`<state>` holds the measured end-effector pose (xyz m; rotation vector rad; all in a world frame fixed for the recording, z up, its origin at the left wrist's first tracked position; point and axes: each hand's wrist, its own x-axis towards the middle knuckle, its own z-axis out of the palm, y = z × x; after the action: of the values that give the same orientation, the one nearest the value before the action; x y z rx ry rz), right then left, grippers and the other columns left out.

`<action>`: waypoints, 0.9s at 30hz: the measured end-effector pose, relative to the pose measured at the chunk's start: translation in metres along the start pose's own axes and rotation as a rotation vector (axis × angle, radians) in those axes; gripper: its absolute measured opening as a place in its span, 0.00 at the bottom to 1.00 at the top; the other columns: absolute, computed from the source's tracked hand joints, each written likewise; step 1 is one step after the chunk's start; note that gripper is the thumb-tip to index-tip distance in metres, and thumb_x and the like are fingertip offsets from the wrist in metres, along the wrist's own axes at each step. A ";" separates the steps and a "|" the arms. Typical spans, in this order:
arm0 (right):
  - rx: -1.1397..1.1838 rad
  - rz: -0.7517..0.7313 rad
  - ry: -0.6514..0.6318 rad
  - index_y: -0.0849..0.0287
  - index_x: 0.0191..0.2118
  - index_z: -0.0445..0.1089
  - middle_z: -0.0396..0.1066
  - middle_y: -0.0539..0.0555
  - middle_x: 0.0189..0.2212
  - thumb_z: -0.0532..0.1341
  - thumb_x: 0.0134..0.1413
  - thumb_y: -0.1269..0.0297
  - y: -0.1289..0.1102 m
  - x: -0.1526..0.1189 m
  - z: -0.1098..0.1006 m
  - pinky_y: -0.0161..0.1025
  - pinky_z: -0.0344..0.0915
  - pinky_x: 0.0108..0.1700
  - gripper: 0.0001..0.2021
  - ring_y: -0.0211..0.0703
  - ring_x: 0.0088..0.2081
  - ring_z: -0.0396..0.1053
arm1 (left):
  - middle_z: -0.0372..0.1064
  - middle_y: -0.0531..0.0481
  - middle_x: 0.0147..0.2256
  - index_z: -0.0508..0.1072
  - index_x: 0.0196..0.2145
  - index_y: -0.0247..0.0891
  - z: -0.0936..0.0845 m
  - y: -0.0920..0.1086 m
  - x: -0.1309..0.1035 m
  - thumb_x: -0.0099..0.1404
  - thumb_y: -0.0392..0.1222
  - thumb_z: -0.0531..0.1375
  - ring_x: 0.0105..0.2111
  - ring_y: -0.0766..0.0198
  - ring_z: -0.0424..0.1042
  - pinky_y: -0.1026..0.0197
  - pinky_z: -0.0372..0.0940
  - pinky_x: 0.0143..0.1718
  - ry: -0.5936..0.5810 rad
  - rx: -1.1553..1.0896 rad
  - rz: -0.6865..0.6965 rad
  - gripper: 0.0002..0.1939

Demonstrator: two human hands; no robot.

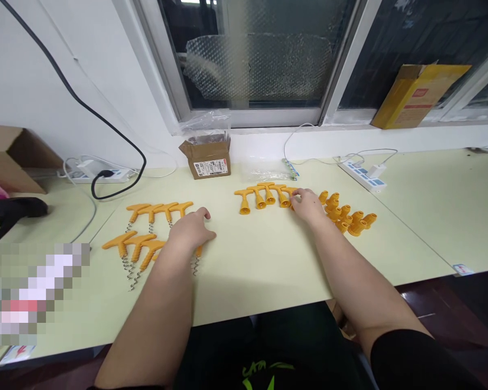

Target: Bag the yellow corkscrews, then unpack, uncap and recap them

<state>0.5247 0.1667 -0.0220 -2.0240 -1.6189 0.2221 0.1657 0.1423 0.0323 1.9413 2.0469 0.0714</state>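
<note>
My left hand point(190, 229) is over the left group of yellow-handled corkscrews point(137, 245), thumb and forefinger apart, with nothing seen between them. Their metal spirals point toward me. One corkscrew point(196, 260) shows just below my left hand, partly covered by it. At the right end of a row of yellow T-shaped pieces with flared ends point(269, 195), my right hand point(307, 203) has its fingertips closed on a T-shaped piece, mostly hidden by the hand. Several loose yellow cone-shaped caps point(356, 223) stand to the right, some behind my right forearm.
A small open cardboard box point(210, 158) and a clear plastic bag point(264, 170) lie near the wall. Power strips point(361, 175) with cables sit at the back. A larger carton point(14, 157) is at far left; a yellow box point(421, 97) leans against the window.
</note>
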 end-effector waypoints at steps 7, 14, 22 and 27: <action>-0.219 0.190 0.172 0.63 0.59 0.71 0.60 0.71 0.65 0.61 0.59 0.58 0.015 0.003 -0.017 0.65 0.43 0.68 0.24 0.67 0.67 0.54 | 0.78 0.50 0.35 0.71 0.34 0.46 0.012 -0.003 0.006 0.45 0.34 0.64 0.33 0.51 0.75 0.56 0.60 0.32 0.014 -0.071 0.118 0.16; -0.378 0.176 0.057 0.65 0.50 0.77 0.69 0.69 0.57 0.57 0.59 0.65 0.024 0.006 -0.018 0.71 0.34 0.69 0.18 0.65 0.61 0.62 | 0.78 0.50 0.33 0.75 0.34 0.46 0.028 0.006 0.010 0.52 0.36 0.63 0.34 0.54 0.75 0.57 0.61 0.32 0.055 -0.199 0.343 0.10; -0.344 0.083 -0.026 0.61 0.55 0.76 0.74 0.68 0.52 0.59 0.53 0.75 0.024 0.007 -0.014 0.57 0.55 0.63 0.23 0.62 0.56 0.69 | 0.75 0.48 0.36 0.76 0.39 0.42 0.036 0.029 0.006 0.63 0.47 0.62 0.29 0.61 0.71 0.60 0.64 0.30 0.028 -0.690 0.420 0.10; -0.149 0.105 -0.005 0.61 0.61 0.69 0.75 0.68 0.49 0.60 0.55 0.74 0.017 0.007 -0.014 0.50 0.65 0.53 0.26 0.61 0.52 0.72 | 0.65 0.52 0.34 0.75 0.44 0.41 0.048 0.044 0.006 0.62 0.50 0.64 0.26 0.68 0.65 0.65 0.65 0.25 -0.063 -1.143 0.257 0.15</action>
<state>0.5476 0.1670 -0.0170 -2.2251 -1.5747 0.1482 0.2205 0.1430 -0.0035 1.3624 1.1901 0.9744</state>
